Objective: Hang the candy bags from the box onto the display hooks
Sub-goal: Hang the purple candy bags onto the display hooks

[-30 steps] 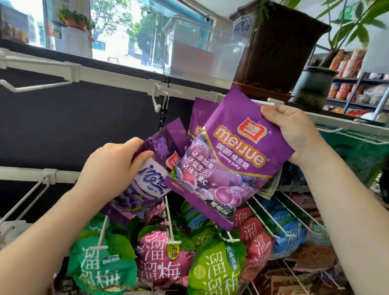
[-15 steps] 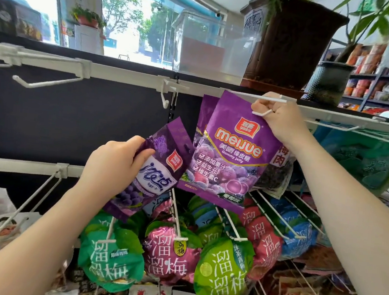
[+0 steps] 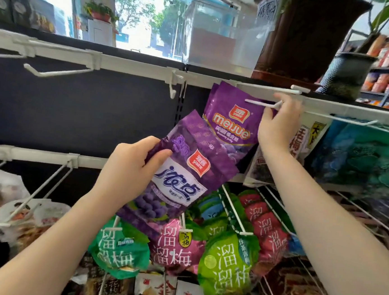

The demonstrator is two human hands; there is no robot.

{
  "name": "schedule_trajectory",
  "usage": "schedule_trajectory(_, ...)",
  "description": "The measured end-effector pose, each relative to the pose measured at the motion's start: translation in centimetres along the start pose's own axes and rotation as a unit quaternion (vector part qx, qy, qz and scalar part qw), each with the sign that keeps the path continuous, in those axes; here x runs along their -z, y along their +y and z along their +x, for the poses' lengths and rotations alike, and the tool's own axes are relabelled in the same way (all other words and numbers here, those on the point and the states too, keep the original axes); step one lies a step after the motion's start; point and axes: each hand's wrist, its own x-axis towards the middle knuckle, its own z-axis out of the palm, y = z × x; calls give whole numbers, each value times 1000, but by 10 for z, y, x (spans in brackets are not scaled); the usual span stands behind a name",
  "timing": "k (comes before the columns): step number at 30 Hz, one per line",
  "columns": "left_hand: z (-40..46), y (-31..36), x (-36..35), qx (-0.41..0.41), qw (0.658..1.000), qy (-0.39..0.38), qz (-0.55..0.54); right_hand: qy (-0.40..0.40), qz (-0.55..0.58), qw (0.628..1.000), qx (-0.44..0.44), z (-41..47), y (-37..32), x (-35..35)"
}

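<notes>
At the upper rail, the right hand [image 3: 276, 126] had slid the meijue bag [image 3: 232, 124] onto its hook [image 3: 261, 103], fingers pinching its corner; the left hand [image 3: 128, 172] gripped the next bag [image 3: 179, 176].

I log: meijue bag [image 3: 232, 117] on upper hook [image 3: 261, 103]; grape bag [image 3: 181, 176] before it, lower left; plum bags [image 3: 175, 249] beneath.

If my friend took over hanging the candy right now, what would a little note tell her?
Right hand: holds the top corner of the purple jelly bag up at the white hook on the top rail.
Left hand: grips a purple grape candy bag, held below, not yet hung.
Done: more purple bags seem to hang behind the jelly bag.
Left: seat the jelly bag fully on the hook, let go, then hang the grape bag. The box is out of view.
</notes>
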Motion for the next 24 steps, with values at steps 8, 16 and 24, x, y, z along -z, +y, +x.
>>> schedule_trajectory(8,1,28,-27,-37,999,-21,8,-405,90,904,102,-42,-9,91)
schedule_trajectory(16,7,39,-31,-58,998,-17,29,-398,60,903,147,-37,-10,98)
schedule_trajectory(24,18,48,-22,-15,995,41,-90,-390,228,891,49,-32,-15,93)
